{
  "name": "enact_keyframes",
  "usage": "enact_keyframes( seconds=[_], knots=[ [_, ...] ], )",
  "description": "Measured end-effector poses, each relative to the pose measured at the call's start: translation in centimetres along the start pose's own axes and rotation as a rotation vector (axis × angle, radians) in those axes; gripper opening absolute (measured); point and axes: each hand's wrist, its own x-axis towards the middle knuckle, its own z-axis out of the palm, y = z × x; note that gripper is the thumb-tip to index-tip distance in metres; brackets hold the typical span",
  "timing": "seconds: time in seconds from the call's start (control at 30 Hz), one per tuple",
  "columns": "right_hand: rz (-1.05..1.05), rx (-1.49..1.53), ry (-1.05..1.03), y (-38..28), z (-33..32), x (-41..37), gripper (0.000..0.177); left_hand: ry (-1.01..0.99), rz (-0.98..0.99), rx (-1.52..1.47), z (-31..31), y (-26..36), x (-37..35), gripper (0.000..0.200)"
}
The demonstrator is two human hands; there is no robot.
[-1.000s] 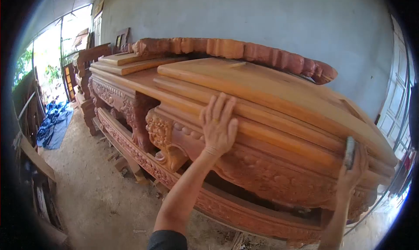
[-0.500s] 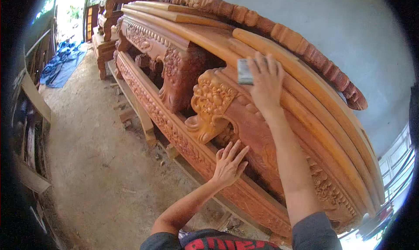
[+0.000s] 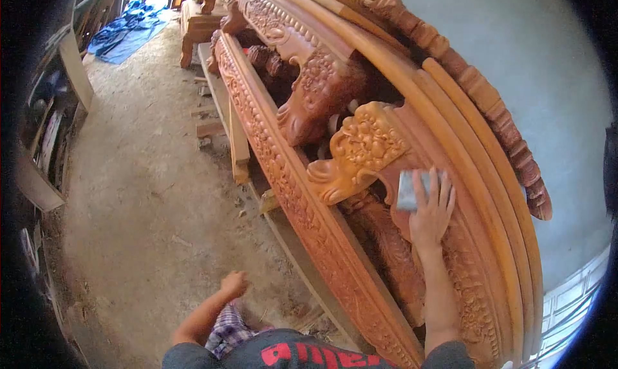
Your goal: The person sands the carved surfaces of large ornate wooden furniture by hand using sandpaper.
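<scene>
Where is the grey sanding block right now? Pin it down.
In the head view, right of centre: the grey sanding block sits under the right hand against the carved wood, just lower right of the pale carved ornament.

We log a dusty floor (image 3: 141,195). Wood offcuts (image 3: 209,129) and a blue tarp (image 3: 125,34) lie on it; carved furniture (image 3: 302,208) stands there.

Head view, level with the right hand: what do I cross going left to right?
Shelf → dirt floor → base rail → carved leg → sanding block → right hand → mouldings → crest → wall.
</scene>
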Motion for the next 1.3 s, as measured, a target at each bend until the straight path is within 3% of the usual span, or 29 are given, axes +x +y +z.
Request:
enact_keyframes(
  seconds=[0.03,0.1,0.23,0.3,0.33,0.4,0.47,0.5,0.57,0.67,0.73,0.8,0.87,0.93,1.07,1.13,1.2,1.27,1.3],
  knots=[
    [0.032,0.049,0.045,-0.6,0.5,1.9,0.078,-0.073,-0.081,0.058,1.2,-3.8,-0.7,0.04],
    [0.047,0.146,0.04,-2.2,1.0,4.9,0.074,-0.162,-0.154,-0.108,0.0,-8.0,-4.7,0.036],
    [-0.005,0.23,0.138,-4.3,2.7,5.7,0.058,-0.024,-0.557,-0.087,1.8,-14.4,-10.7,0.032],
    [-0.07,0.413,0.187,-4.9,3.1,5.0,0.047,0.073,-0.749,-0.14,6.7,-20.9,-11.9,0.032],
    [-0.074,0.415,0.181,-5.8,2.7,5.5,0.047,0.067,-0.753,-0.142,6.8,-21.6,-12.2,0.032],
    [-0.156,0.411,0.188,-8.6,1.7,6.0,0.043,-0.129,-0.788,-0.117,5.9,-22.9,-13.3,0.035],
    [-0.21,0.361,0.159,-11.0,4.3,7.7,0.046,-0.083,-0.816,-0.168,4.2,-21.8,-12.6,0.036],
    [-0.246,0.276,0.07,-12.2,7.5,8.1,0.049,-0.029,-0.842,-0.232,3.3,-20.8,-12.0,0.036],
    [-0.27,0.195,-0.031,-14.5,12.3,6.5,0.052,0.092,-0.698,-0.281,-1.0,-16.1,-10.5,0.036],
    [-0.317,0.115,-0.134,-17.3,16.9,3.3,0.057,0.108,-0.686,-0.467,-2.6,-15.2,-5.8,0.039],
    [-0.33,0.277,-0.237,-19.4,17.9,-0.8,0.058,0.227,-0.572,-0.551,-4.2,-14.4,-3.8,0.042],
    [-0.294,0.457,-0.184,-21.5,19.2,-4.3,0.057,0.234,-0.582,-0.584,-6.1,-12.2,-2.1,0.044],
    [-0.02,1.284,-0.512,-23.8,15.5,-6.3,0.048,0.227,-0.541,-0.7,-7.5,-8.7,-1.2,0.053],
    [0.25,1.406,-0.699,-24.2,9.0,-4.5,0.035,0.133,-0.354,-0.91,-9.2,-2.6,-0.5,0.064],
    [0.194,1.319,-0.565,-21.8,5.9,-5.1,0.022,-0.028,0.097,-1.143,-14.8,12.3,0.1,0.067],
    [0.311,1.106,-0.259,-17.6,2.9,-2.7,0.021,-0.095,0.258,-1.19,-17.1,18.1,0.8,0.065],
    [0.37,0.583,-0.075,-12.7,1.1,-0.3,0.02,-0.131,0.38,-1.177,-18.3,23.3,1.9,0.063],
    [0.349,0.114,-0.105,-7.5,0.3,1.3,0.021,-0.161,0.462,-1.135,-19.9,29.0,1.9,0.061],
    [0.309,0.067,-0.065,-5.4,0.0,0.6,0.019,-0.207,0.482,-1.15,-20.9,31.9,1.1,0.06]
  ],
)
